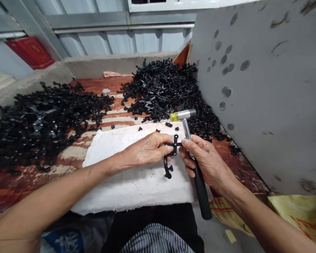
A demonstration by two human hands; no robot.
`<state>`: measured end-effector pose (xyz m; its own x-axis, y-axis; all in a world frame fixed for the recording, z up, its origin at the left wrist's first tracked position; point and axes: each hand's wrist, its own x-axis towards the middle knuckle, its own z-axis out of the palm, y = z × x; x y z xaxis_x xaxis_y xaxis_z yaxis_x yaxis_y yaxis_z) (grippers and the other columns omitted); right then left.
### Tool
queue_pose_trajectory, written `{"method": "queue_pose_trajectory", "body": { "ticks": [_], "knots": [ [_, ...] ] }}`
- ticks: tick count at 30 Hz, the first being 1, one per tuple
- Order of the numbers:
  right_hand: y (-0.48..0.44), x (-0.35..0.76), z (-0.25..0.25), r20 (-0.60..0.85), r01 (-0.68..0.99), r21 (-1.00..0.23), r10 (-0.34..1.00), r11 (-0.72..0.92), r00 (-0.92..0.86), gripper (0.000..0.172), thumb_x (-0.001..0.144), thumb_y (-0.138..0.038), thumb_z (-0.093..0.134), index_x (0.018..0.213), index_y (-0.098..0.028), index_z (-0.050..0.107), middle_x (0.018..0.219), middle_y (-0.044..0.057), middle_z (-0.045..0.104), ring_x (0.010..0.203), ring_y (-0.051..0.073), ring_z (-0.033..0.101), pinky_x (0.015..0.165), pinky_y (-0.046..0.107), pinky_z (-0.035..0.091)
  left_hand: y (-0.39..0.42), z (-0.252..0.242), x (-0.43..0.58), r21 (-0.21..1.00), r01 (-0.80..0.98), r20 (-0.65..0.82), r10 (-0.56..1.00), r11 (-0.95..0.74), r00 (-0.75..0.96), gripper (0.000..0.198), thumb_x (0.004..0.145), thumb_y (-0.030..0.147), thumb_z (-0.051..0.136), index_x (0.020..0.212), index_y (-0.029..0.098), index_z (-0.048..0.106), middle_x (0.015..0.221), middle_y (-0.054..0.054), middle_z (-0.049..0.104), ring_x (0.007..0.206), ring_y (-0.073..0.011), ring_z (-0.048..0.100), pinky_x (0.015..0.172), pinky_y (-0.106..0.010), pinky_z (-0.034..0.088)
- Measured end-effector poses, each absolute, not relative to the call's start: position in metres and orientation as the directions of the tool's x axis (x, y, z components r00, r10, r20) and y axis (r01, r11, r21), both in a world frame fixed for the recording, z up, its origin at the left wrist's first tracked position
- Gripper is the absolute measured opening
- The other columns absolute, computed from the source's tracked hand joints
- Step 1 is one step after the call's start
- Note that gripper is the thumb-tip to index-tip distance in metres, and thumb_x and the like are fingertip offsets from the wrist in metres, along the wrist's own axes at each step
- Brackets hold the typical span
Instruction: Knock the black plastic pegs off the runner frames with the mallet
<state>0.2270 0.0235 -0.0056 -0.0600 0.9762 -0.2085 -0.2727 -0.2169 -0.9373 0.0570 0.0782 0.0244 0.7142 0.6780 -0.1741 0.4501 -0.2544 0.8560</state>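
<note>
My left hand [147,149] is closed, pinching a small black metal part [171,154] over a white padded block [126,182]. The part has a straight bar and a curved hook hanging below. My right hand [204,158] is wrapped round the black handle of a small hammer [192,154], and its thumb and forefinger touch the right end of the part. The hammer's silver head with a yellow tip [183,115] points up and away from me. A few tiny black rivets [168,124] lie on the block's far edge.
Two big heaps of black metal parts lie on the worn red board: one at left [42,123], one at the back centre [165,91]. A grey spotted panel [265,91] stands close on the right. A yellow sack [300,214] lies at lower right.
</note>
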Motion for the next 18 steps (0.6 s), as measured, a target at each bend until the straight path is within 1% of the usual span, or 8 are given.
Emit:
{"method": "queue_pose_trajectory", "body": {
  "ticks": [3, 6, 8, 11, 13, 18],
  "knots": [
    [0.021, 0.229, -0.006, -0.234, -0.248, -0.937, 0.969, -0.246, -0.078, 0.039, 0.07, -0.048, 0.077, 0.072, -0.02, 0.05, 0.059, -0.008, 0.051, 0.038, 0.003, 0.034, 0.029, 0.015, 0.034, 0.08, 0.027, 0.055, 0.868, 0.435, -0.161, 0.692, -0.241, 0.703, 0.014, 0.084, 0.015, 0.048, 0.083, 0.015, 0.062, 0.064, 0.003, 0.061, 0.05, -0.007, 0.046, 0.047, -0.018, 0.034],
    [0.022, 0.235, -0.006, -0.23, -0.259, -0.938, 0.973, -0.231, -0.036, 0.038, 0.069, -0.049, 0.077, 0.073, -0.02, 0.053, 0.062, -0.007, 0.054, 0.038, 0.003, 0.034, 0.029, 0.015, 0.033, 0.09, 0.028, 0.057, 0.868, 0.444, -0.172, 0.705, -0.222, 0.688, 0.013, 0.081, 0.012, 0.05, 0.074, 0.015, 0.06, 0.06, 0.004, 0.059, 0.047, -0.0057, 0.043, 0.045, -0.017, 0.032],
    [0.025, 0.241, -0.008, -0.224, -0.283, -0.936, 0.974, -0.208, 0.024, 0.039, 0.066, -0.048, 0.079, 0.073, -0.02, 0.054, 0.061, -0.007, 0.054, 0.038, 0.003, 0.034, 0.028, 0.015, 0.033, 0.101, 0.026, 0.06, 0.857, 0.485, -0.204, 0.749, -0.175, 0.631, 0.015, 0.081, 0.011, 0.051, 0.067, 0.015, 0.056, 0.054, 0.005, 0.055, 0.043, -0.0051, 0.04, 0.042, -0.018, 0.029],
    [0.03, 0.252, -0.012, -0.236, -0.331, -0.924, 0.966, -0.189, 0.108, 0.041, 0.06, -0.044, 0.083, 0.071, -0.02, 0.051, 0.058, -0.008, 0.052, 0.037, 0.003, 0.033, 0.027, 0.015, 0.032, 0.119, 0.02, 0.067, 0.848, 0.52, -0.228, 0.817, -0.1, 0.53, 0.019, 0.081, 0.013, 0.054, 0.063, 0.016, 0.053, 0.046, 0.006, 0.046, 0.036, -0.0054, 0.037, 0.038, -0.02, 0.024],
    [0.032, 0.258, -0.015, -0.253, -0.355, -0.915, 0.958, -0.192, 0.134, 0.041, 0.058, -0.041, 0.083, 0.07, -0.02, 0.05, 0.057, -0.009, 0.051, 0.037, 0.003, 0.032, 0.026, 0.015, 0.032, 0.129, 0.014, 0.072, 0.866, 0.497, -0.247, 0.828, -0.044, 0.504, 0.021, 0.082, 0.014, 0.054, 0.061, 0.017, 0.051, 0.044, 0.006, 0.044, 0.035, -0.0056, 0.037, 0.037, -0.021, 0.023],
    [0.03, 0.266, -0.025, -0.315, -0.399, -0.885, 0.94, -0.239, 0.135, 0.041, 0.058, -0.039, 0.083, 0.071, -0.019, 0.051, 0.057, -0.009, 0.051, 0.037, 0.002, 0.031, 0.026, 0.014, 0.032, 0.142, 0.003, 0.083, 0.919, 0.378, -0.306, 0.804, 0.11, 0.509, 0.026, 0.079, 0.009, 0.055, 0.057, 0.018, 0.045, 0.044, 0.006, 0.039, 0.033, -0.0048, 0.036, 0.035, -0.021, 0.018]
  ]
}}
